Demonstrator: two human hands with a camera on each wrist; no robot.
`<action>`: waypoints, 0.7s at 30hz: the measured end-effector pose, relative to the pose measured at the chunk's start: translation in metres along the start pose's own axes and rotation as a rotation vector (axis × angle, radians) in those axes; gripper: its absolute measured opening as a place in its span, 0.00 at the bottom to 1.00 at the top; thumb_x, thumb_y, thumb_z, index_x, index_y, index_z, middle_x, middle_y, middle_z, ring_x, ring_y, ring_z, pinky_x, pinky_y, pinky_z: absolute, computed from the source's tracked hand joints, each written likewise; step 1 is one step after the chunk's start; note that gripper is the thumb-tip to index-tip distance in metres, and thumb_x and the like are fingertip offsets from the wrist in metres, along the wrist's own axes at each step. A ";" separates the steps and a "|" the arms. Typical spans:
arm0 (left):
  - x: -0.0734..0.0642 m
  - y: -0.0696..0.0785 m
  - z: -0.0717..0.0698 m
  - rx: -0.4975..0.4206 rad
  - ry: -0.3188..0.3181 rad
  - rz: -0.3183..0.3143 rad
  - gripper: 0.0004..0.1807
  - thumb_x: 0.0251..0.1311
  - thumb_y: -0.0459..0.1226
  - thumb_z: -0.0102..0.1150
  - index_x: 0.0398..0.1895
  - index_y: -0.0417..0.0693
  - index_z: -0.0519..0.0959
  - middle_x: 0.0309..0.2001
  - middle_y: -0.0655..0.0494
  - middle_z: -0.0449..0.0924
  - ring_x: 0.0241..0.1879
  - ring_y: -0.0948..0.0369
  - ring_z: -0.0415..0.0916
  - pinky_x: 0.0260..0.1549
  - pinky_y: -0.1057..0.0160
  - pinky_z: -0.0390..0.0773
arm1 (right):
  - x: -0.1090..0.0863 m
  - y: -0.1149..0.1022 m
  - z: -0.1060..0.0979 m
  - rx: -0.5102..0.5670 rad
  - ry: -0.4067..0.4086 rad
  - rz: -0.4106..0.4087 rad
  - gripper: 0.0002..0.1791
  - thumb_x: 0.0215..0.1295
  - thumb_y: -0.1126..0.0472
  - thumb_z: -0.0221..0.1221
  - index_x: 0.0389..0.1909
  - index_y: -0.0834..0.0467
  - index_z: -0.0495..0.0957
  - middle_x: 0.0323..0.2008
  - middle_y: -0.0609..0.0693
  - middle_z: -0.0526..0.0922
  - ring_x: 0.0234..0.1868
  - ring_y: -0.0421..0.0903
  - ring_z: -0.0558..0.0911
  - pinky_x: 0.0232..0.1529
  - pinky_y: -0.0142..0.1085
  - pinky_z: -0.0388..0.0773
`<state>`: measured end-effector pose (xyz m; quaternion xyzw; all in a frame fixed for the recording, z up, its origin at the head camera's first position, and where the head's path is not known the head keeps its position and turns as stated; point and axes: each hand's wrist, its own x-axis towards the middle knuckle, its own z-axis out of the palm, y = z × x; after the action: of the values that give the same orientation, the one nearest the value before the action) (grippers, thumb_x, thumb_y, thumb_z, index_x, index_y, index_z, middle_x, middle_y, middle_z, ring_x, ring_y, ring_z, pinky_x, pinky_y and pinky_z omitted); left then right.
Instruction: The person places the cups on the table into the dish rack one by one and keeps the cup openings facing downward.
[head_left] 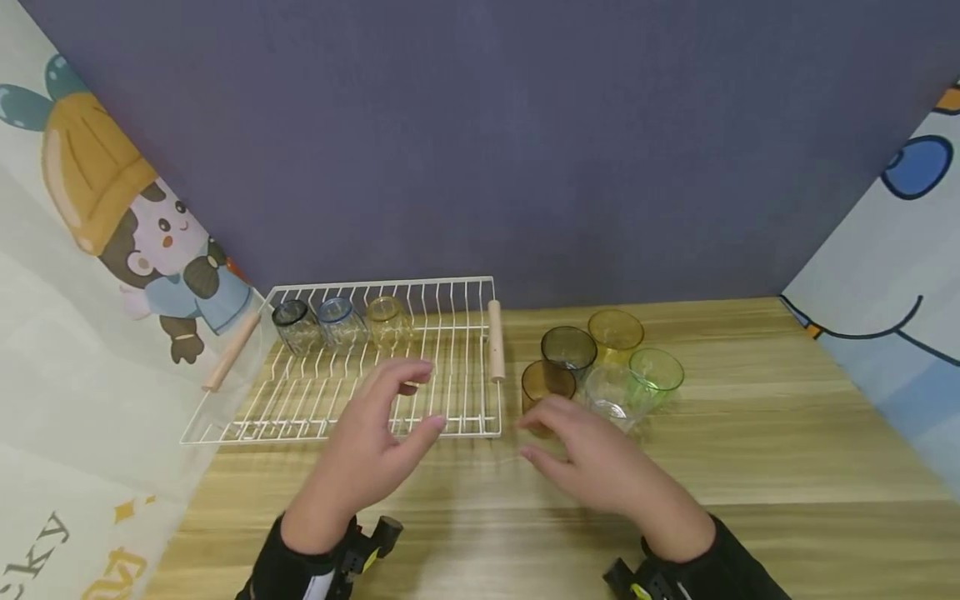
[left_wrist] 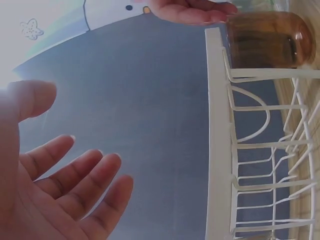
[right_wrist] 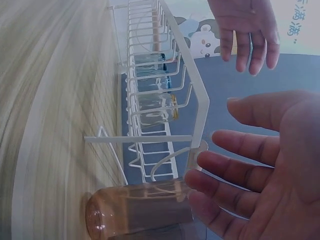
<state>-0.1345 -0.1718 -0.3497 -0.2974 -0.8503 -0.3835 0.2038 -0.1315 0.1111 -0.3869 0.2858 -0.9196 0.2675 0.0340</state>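
Observation:
My left hand (head_left: pixel 371 446) hovers over the front of the white wire rack (head_left: pixel 500 417), its fingers and thumb spread with nothing between them. Beside the amber glass (head_left: pixel 547 379) is my right hand (head_left: pixel 592 454), its fingers loosely bent near the glass's rim; whether they touch it I cannot tell. In the right wrist view those fingers hold nothing and the amber glass (right_wrist: pixel 140 207) stands just below them. Inside the rack, at its back left, sit a dark-rimmed glass (head_left: pixel 292 325), a blue-rimmed glass (head_left: pixel 341 322) and a yellow-rimmed glass (head_left: pixel 387 321).
Grouped with the amber glass right of the rack are a grey glass (head_left: pixel 570 350), a yellow glass (head_left: pixel 615 332), a green glass (head_left: pixel 657 371) and a clear glass (head_left: pixel 611 396). Wooden handles (head_left: pixel 496 342) flank the rack. A dark panel (head_left: pixel 525 150) rises behind the wooden table (head_left: pixel 787 450).

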 end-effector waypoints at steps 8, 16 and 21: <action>-0.002 0.003 -0.004 -0.004 -0.070 0.008 0.28 0.58 0.40 0.65 0.61 0.45 0.69 0.59 0.54 0.71 0.54 0.59 0.71 0.55 0.57 0.75 | 0.002 -0.002 -0.001 0.034 0.024 -0.018 0.15 0.66 0.48 0.60 0.51 0.47 0.77 0.47 0.40 0.79 0.49 0.39 0.78 0.52 0.41 0.79; -0.003 0.006 0.005 0.021 -0.117 0.037 0.28 0.58 0.42 0.64 0.61 0.45 0.69 0.60 0.55 0.71 0.56 0.61 0.69 0.57 0.57 0.74 | -0.002 -0.001 -0.012 0.014 0.054 0.024 0.15 0.65 0.49 0.62 0.51 0.45 0.77 0.49 0.35 0.77 0.50 0.36 0.77 0.52 0.40 0.79; -0.003 0.008 0.007 0.040 -0.134 0.048 0.27 0.59 0.43 0.63 0.61 0.46 0.70 0.60 0.55 0.71 0.58 0.60 0.69 0.59 0.56 0.74 | -0.007 0.002 -0.023 0.025 0.077 0.039 0.15 0.67 0.48 0.60 0.52 0.44 0.76 0.51 0.35 0.77 0.48 0.36 0.77 0.49 0.40 0.80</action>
<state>-0.1277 -0.1634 -0.3520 -0.3387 -0.8621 -0.3408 0.1612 -0.1288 0.1280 -0.3704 0.2575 -0.9197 0.2902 0.0608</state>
